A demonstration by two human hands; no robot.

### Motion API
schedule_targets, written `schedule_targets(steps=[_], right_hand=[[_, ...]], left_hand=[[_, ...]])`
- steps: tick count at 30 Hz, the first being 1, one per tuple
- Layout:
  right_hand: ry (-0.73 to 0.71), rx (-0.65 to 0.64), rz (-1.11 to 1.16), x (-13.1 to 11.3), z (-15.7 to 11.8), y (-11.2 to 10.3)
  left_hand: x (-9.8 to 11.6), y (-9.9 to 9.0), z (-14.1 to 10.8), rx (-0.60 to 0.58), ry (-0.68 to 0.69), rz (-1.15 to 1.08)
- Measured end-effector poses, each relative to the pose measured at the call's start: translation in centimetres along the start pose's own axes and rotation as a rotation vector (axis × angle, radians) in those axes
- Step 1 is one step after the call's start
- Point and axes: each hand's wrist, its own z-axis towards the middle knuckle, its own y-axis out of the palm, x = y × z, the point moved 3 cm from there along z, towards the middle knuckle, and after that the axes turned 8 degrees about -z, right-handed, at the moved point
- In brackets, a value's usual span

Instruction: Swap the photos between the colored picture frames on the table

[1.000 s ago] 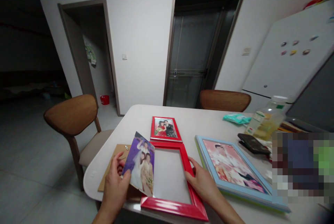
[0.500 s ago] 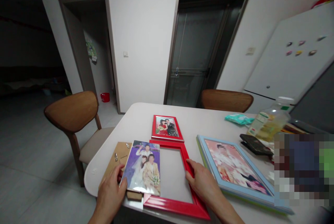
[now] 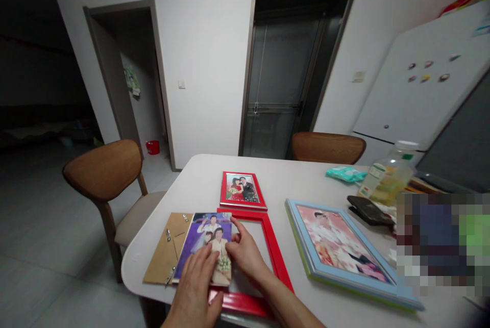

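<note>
Left hand (image 3: 195,287) and right hand (image 3: 245,251) now together on the purple photo (image 3: 207,228), not split between photo and red frame (image 3: 275,251).
Spreads the left hand flat over the photo's lower part; sets right thumb and forefinger at its right edge, no longer on the red frame's right side. Cannot tell whether pinched or merely touched there. Suggests a turn from steadying the frame to handling the photo two-handed. Lies, photo-side up, across the frame's left side, partly over the brown backing board (image 3: 166,246) to its left. Shows a blue-framed portrait (image 3: 346,246) right of the frame, a smaller red-framed portrait (image 3: 242,189) just beyond.
</note>
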Motion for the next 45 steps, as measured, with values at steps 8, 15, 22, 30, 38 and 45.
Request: schedule_targets(steps=[8, 15, 22, 30, 38, 45], right_hand=[[-0.213, 0.012, 0.231, -6.5, -2.9, -0.5], [0.202, 0.075, 0.369, -0.7, -3.1, -3.8], [0.170, 0.107, 0.247, -0.1, -2.1, -8.3], [0.109, 0.120, -0.114, 1.3, 0.1, -8.5], [-0.092, 0.147, -0.805, 0.2, 0.7, -8.0], [-0.134, 0.259, -1.168, 0.9, -0.1, -7.9]], left_hand=[[1.7, -2.6, 3.2, 0.373, -0.166, -0.521], [3.1, 1.3, 3.5, 0.544, -0.547, -1.347], [2.1, 1.9, 3.5, 0.284, -0.563, -1.075], [1.4, 2.5, 1.3, 0.083, -0.215, -0.381], [1.5, 2.9, 1.1, 0.015, -0.009, -0.194], [1.9, 2.2, 1.4, -0.040, -0.070, -0.160]])
